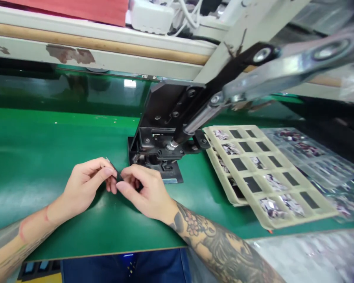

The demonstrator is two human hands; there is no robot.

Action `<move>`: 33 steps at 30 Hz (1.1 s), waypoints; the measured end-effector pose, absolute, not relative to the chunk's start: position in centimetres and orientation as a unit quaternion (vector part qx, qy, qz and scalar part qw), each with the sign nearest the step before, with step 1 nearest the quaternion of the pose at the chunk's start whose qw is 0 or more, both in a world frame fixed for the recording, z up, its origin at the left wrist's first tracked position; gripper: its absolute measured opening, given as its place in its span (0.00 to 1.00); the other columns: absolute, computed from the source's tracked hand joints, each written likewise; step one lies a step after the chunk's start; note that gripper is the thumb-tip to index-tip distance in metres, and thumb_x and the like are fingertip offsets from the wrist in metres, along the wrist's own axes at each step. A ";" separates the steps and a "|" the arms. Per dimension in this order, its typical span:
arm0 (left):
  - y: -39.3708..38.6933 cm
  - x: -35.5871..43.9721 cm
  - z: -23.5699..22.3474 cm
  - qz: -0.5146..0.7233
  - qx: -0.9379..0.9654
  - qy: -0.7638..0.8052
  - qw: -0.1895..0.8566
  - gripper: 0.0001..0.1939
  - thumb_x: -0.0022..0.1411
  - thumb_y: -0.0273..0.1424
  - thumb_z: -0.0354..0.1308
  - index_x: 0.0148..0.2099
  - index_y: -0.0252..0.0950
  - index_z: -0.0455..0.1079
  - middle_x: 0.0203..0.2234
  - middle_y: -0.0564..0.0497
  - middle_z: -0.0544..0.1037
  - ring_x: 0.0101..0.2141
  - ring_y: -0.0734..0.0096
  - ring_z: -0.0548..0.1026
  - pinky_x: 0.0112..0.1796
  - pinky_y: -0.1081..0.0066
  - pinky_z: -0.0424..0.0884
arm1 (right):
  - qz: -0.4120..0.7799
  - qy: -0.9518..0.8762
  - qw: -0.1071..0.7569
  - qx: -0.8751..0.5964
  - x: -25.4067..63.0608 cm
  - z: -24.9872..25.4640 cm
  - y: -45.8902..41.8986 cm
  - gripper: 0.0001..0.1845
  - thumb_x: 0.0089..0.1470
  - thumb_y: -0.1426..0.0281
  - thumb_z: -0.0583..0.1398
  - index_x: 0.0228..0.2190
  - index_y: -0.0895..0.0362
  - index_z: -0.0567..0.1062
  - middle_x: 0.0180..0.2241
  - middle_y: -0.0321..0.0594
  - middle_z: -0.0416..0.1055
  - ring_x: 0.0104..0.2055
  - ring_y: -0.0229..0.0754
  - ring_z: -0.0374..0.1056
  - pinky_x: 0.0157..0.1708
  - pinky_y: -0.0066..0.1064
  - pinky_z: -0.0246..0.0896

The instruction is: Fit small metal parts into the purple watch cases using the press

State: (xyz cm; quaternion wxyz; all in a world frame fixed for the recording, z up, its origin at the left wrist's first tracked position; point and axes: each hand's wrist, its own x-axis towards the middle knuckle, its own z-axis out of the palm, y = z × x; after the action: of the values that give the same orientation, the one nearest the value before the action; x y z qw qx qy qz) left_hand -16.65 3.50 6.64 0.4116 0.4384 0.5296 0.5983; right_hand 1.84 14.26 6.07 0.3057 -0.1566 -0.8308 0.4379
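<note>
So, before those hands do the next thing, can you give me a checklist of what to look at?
1. Small dark piece held: ok, by the left hand.
2. Right hand near the piece: ok.
3. Both hands off the silver handle: ok.
4. Right hand clear of the black machine: cannot tell; they overlap in view.
5. Top tray lined up with the lower tray: not ok; it sits askew.

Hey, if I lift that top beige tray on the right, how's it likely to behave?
The top beige tray looks thin-walled and molded, so it's probably light and fairly stiff. It sits askew over another tray, so a push might make it slide or tip. Tilting would likely shift the loose-looking shiny pieces in its compartments.
</note>
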 end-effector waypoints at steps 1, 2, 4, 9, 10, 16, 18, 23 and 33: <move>3.5 -16.6 6.7 0.599 0.439 0.533 0.406 0.17 0.76 0.42 0.67 0.37 0.35 0.81 0.27 0.50 0.83 0.25 0.70 0.82 0.29 0.73 0.79 | 0.436 -0.838 0.294 -0.146 1.8 6.1 14.3 0.14 0.75 0.61 0.61 0.36 0.55 0.78 0.27 0.33 0.73 0.26 0.34 0.67 0.29 0.28 0.63; 3.5 -16.6 6.7 0.600 0.439 0.535 0.403 0.17 0.76 0.42 0.67 0.38 0.35 0.81 0.26 0.50 0.83 0.25 0.70 0.82 0.29 0.72 0.80 | 0.429 -0.843 0.293 -0.143 1.9 6.1 14.2 0.15 0.75 0.63 0.61 0.34 0.55 0.77 0.27 0.32 0.73 0.26 0.34 0.66 0.29 0.28 0.63; 3.5 -16.5 6.7 0.603 0.437 0.531 0.404 0.16 0.77 0.42 0.67 0.39 0.35 0.81 0.26 0.51 0.83 0.26 0.70 0.82 0.29 0.72 0.79 | 0.412 -0.840 0.316 -0.158 1.9 6.2 14.3 0.16 0.75 0.66 0.60 0.32 0.55 0.77 0.26 0.32 0.72 0.26 0.34 0.66 0.30 0.28 0.63; 3.9 -16.6 6.6 0.617 0.422 0.516 0.419 0.15 0.77 0.39 0.67 0.37 0.35 0.80 0.27 0.52 0.82 0.25 0.73 0.82 0.29 0.75 0.78 | 0.435 -0.814 0.343 -0.176 2.1 6.2 14.5 0.09 0.75 0.65 0.60 0.42 0.54 0.79 0.31 0.35 0.77 0.28 0.36 0.71 0.31 0.29 0.68; 3.9 -16.6 6.6 0.620 0.419 0.514 0.420 0.15 0.77 0.38 0.67 0.37 0.34 0.81 0.27 0.52 0.82 0.25 0.73 0.82 0.29 0.75 0.78 | 0.440 -0.818 0.334 -0.164 2.1 6.1 14.6 0.07 0.74 0.65 0.62 0.47 0.54 0.78 0.32 0.35 0.78 0.29 0.36 0.72 0.31 0.28 0.70; 4.0 -16.4 6.0 0.616 0.399 0.500 0.460 0.06 0.70 0.31 0.74 0.45 0.34 0.84 0.29 0.50 0.85 0.28 0.72 0.84 0.32 0.76 0.79 | 0.346 -0.865 0.331 -0.150 2.0 5.5 15.0 0.10 0.75 0.74 0.60 0.54 0.54 0.76 0.41 0.39 0.82 0.39 0.38 0.79 0.41 0.29 0.75; 4.0 -16.3 5.9 0.636 0.376 0.489 0.463 0.09 0.67 0.29 0.75 0.47 0.35 0.81 0.32 0.51 0.85 0.28 0.72 0.84 0.31 0.75 0.79 | 0.334 -0.871 0.328 -0.151 2.0 5.5 15.2 0.10 0.75 0.75 0.59 0.54 0.54 0.75 0.43 0.39 0.82 0.42 0.38 0.80 0.43 0.28 0.76; 4.2 -16.4 5.8 0.668 0.367 0.472 0.443 0.08 0.69 0.29 0.73 0.46 0.35 0.78 0.32 0.52 0.83 0.27 0.72 0.84 0.29 0.75 0.79 | 0.338 -0.872 0.328 -0.133 2.2 5.5 15.3 0.13 0.76 0.77 0.56 0.54 0.53 0.76 0.41 0.38 0.80 0.41 0.37 0.80 0.43 0.27 0.75; 3.4 -16.0 6.3 0.638 0.452 0.450 0.431 0.05 0.73 0.26 0.68 0.46 0.34 0.86 0.38 0.47 0.83 0.29 0.74 0.82 0.33 0.73 0.80 | 0.495 -0.808 0.268 -0.174 2.5 5.9 15.4 0.09 0.79 0.68 0.58 0.43 0.51 0.77 0.27 0.29 0.73 0.29 0.33 0.71 0.35 0.27 0.67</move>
State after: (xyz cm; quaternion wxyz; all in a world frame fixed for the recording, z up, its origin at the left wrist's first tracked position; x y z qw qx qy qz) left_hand -15.99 3.43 6.25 0.4311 0.4522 0.4499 0.6381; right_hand 2.51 15.42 5.89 0.2683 -0.1742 -0.8076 0.4954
